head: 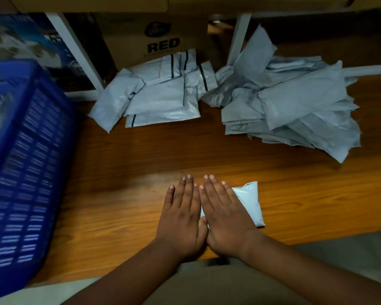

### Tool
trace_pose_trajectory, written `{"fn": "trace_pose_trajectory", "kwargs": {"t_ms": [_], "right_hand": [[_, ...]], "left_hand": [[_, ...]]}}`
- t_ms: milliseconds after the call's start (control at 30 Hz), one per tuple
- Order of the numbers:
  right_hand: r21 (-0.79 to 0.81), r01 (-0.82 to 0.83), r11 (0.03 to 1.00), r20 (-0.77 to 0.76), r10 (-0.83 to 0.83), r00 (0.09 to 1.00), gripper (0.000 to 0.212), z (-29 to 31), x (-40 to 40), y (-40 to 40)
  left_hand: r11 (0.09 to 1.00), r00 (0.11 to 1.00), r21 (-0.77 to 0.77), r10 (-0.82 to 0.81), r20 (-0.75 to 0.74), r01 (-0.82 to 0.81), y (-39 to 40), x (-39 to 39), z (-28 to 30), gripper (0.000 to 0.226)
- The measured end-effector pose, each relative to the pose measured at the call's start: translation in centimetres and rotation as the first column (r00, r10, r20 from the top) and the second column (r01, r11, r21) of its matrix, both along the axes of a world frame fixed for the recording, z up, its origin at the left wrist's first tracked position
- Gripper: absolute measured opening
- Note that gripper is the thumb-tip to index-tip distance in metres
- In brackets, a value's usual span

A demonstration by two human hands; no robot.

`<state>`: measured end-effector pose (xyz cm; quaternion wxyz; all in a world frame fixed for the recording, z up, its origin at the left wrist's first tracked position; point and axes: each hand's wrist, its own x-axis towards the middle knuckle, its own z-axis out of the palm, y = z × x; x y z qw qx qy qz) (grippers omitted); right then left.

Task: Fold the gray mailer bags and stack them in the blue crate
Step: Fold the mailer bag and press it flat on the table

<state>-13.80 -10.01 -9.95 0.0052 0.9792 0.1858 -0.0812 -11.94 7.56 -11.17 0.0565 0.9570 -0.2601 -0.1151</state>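
A folded gray mailer bag (pixel 250 203) lies near the front edge of the wooden table (pixel 123 172). My left hand (pixel 182 216) and my right hand (pixel 223 214) press flat on it side by side, fingers straight, covering most of it. Only its right part shows. The blue crate (pixel 29 164) stands at the left, with something pale inside that is blurred. A pile of folded gray mailer bags (pixel 156 95) lies at the back centre. A looser heap of unfolded gray mailer bags (pixel 295 106) lies at the back right.
A cardboard box (pixel 158 42) marked RED stands behind the piles, between white frame legs (pixel 75 51). A printed blue and white box (pixel 24 40) sits at the back left. Bare wood lies between the piles and my hands.
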Motion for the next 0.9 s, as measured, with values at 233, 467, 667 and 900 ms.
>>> {"fn": "trace_pose_trajectory", "kwargs": {"t_ms": [233,467,667,900], "right_hand": [[0.041,-0.003,0.999,-0.017,0.003,1.000,0.088,-0.6,0.1,-0.1],[0.064,-0.025,0.998,-0.019,0.026,0.999,0.088,-0.1,0.1,-0.1],[0.092,-0.033,0.995,-0.030,0.036,0.999,0.084,0.9,0.0,-0.4],[0.133,-0.006,0.991,0.072,-0.004,0.997,0.074,2.2,-1.7,-2.8]], "left_hand": [[1.000,1.000,0.008,0.010,-0.012,-0.010,-0.2,0.1,0.1,0.084],[1.000,0.999,0.000,0.002,0.032,-0.002,-0.1,-0.1,0.0,0.084],[0.999,0.999,0.012,0.039,0.020,-0.039,-0.3,-0.5,0.5,0.080],[0.973,0.995,-0.222,-0.045,0.094,0.065,-2.6,-0.9,2.0,0.075]]}}
